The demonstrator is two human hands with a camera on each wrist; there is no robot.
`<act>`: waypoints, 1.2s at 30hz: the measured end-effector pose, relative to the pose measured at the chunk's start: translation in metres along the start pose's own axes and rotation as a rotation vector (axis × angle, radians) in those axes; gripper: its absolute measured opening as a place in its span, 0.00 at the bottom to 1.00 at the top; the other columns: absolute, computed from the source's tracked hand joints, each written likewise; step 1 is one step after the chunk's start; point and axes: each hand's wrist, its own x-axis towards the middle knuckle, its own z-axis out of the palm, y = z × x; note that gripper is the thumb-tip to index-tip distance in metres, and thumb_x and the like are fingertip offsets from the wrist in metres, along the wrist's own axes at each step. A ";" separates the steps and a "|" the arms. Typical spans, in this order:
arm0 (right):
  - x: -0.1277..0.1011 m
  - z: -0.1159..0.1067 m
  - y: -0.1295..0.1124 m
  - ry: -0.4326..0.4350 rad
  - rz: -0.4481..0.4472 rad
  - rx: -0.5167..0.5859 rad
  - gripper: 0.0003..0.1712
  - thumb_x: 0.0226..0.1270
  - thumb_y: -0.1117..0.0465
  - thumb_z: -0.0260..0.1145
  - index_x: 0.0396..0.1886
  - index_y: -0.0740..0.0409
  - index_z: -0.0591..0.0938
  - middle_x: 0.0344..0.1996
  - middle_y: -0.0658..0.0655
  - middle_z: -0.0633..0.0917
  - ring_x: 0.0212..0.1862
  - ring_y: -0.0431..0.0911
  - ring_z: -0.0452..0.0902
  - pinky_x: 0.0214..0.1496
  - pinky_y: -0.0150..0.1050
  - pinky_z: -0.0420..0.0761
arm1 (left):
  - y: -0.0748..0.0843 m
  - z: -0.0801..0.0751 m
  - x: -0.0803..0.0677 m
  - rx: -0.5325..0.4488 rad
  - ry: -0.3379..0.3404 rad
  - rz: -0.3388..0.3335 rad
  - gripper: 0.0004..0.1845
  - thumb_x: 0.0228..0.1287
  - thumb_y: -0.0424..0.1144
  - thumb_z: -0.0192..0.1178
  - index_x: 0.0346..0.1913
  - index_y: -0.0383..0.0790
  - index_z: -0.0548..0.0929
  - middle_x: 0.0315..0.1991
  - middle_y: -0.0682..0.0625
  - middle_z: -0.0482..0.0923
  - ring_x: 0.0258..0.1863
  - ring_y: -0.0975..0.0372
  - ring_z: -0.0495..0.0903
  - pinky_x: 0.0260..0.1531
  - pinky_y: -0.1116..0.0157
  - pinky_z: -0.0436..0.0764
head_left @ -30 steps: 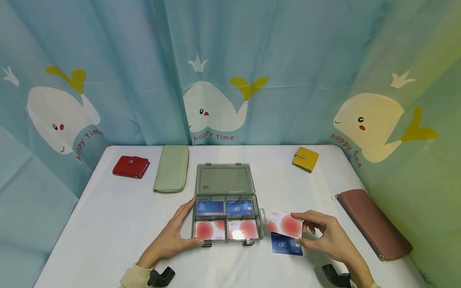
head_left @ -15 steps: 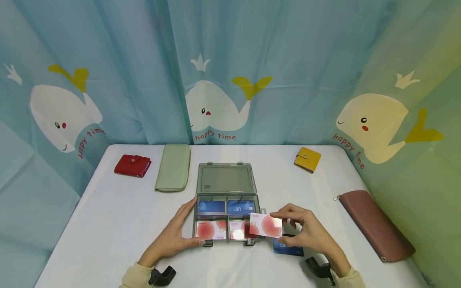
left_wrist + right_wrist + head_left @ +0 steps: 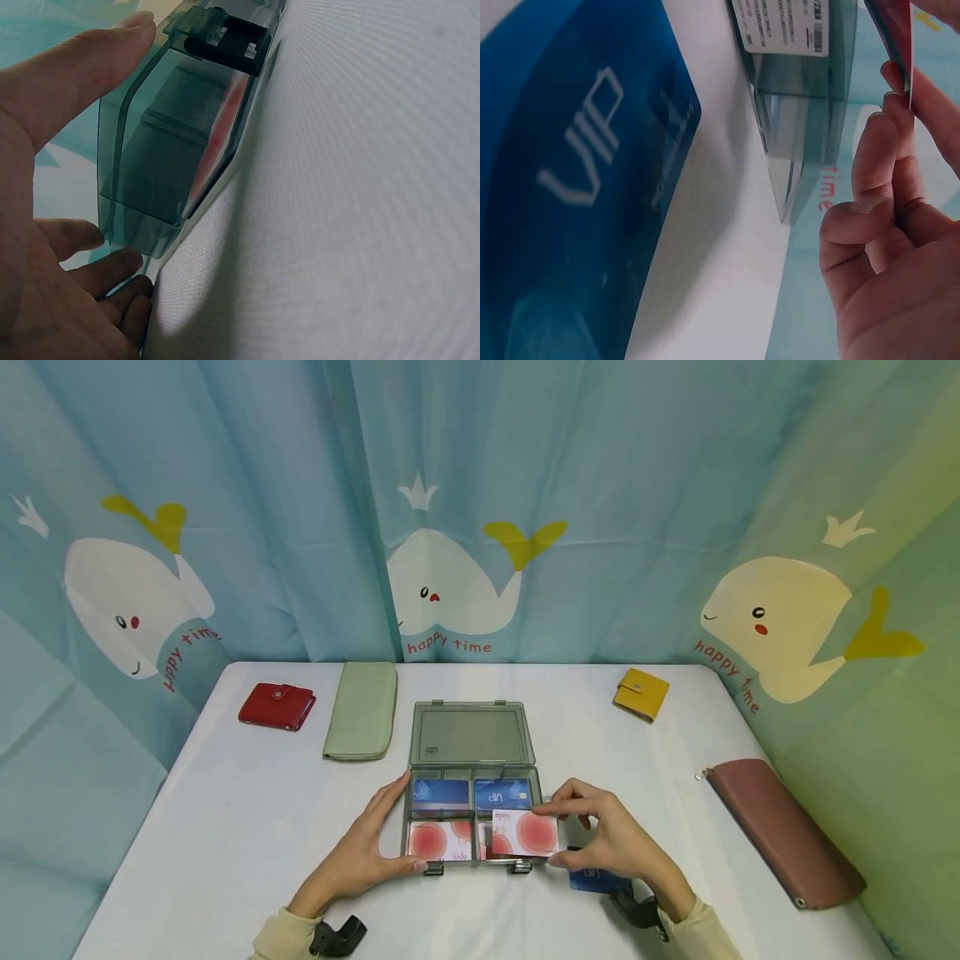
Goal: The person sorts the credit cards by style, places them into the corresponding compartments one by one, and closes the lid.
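Note:
An open smoky-grey plastic box (image 3: pixel 471 768) with four compartments lies in the table's middle; two hold blue cards, two hold white cards with red circles. My left hand (image 3: pixel 367 852) rests flat against its left wall (image 3: pixel 142 172), thumb at the front corner. My right hand (image 3: pixel 600 839) pinches a white card with a red circle (image 3: pixel 525 833) over the front right compartment. In the right wrist view the card's edge (image 3: pixel 896 41) sits between my fingertips. A blue VIP card (image 3: pixel 596 881) (image 3: pixel 577 180) lies on the table under that hand.
On the white table (image 3: pixel 225 827) lie a red wallet (image 3: pixel 276 706) and a pale green long wallet (image 3: pixel 361 710) at back left, a yellow wallet (image 3: pixel 640 693) at back right, and a brown long wallet (image 3: pixel 783 831) by the right edge. A whale-print curtain hangs behind.
My right hand has carried the red-circle card leftward from above the blue VIP card to over the box's front right compartment. The left hand has stayed in place.

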 end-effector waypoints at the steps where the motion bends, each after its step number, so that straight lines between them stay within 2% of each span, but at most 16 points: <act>1: 0.002 0.001 0.000 -0.007 0.007 0.000 0.34 0.44 0.60 0.90 0.55 0.39 0.91 0.45 0.43 0.83 0.39 0.51 0.76 0.30 0.39 0.73 | 0.000 0.000 0.000 0.000 0.000 -0.001 0.66 0.50 0.53 0.83 0.86 0.43 0.54 0.82 0.41 0.61 0.79 0.41 0.63 0.70 0.29 0.66; 12: 0.010 0.007 -0.005 -0.076 0.039 0.000 0.33 0.45 0.60 0.89 0.56 0.40 0.92 0.47 0.43 0.82 0.41 0.53 0.76 0.31 0.32 0.70 | 0.000 0.000 0.000 0.002 0.000 -0.007 0.66 0.50 0.53 0.83 0.87 0.44 0.53 0.82 0.42 0.60 0.79 0.41 0.62 0.70 0.29 0.66; 23: 0.011 0.005 -0.008 -0.114 0.050 -0.043 0.35 0.51 0.55 0.88 0.62 0.44 0.88 0.52 0.48 0.81 0.44 0.48 0.75 0.34 0.37 0.75 | 0.000 0.001 0.000 0.008 0.006 -0.008 0.65 0.50 0.53 0.83 0.86 0.43 0.54 0.82 0.41 0.61 0.78 0.40 0.63 0.70 0.30 0.66; 29: -0.004 -0.003 -0.004 -0.025 0.080 -0.082 0.42 0.49 0.52 0.89 0.67 0.48 0.85 0.53 0.53 0.81 0.45 0.49 0.76 0.36 0.38 0.75 | 0.000 0.001 0.000 -0.004 0.001 -0.007 0.65 0.50 0.53 0.83 0.86 0.43 0.54 0.82 0.40 0.61 0.78 0.40 0.63 0.70 0.29 0.66; 36: -0.038 -0.021 0.007 0.072 0.170 -0.096 0.44 0.46 0.52 0.90 0.67 0.49 0.85 0.49 0.52 0.82 0.45 0.45 0.74 0.36 0.35 0.73 | 0.000 0.000 0.000 -0.002 0.004 -0.006 0.65 0.50 0.52 0.83 0.86 0.42 0.54 0.82 0.40 0.61 0.78 0.40 0.63 0.70 0.29 0.66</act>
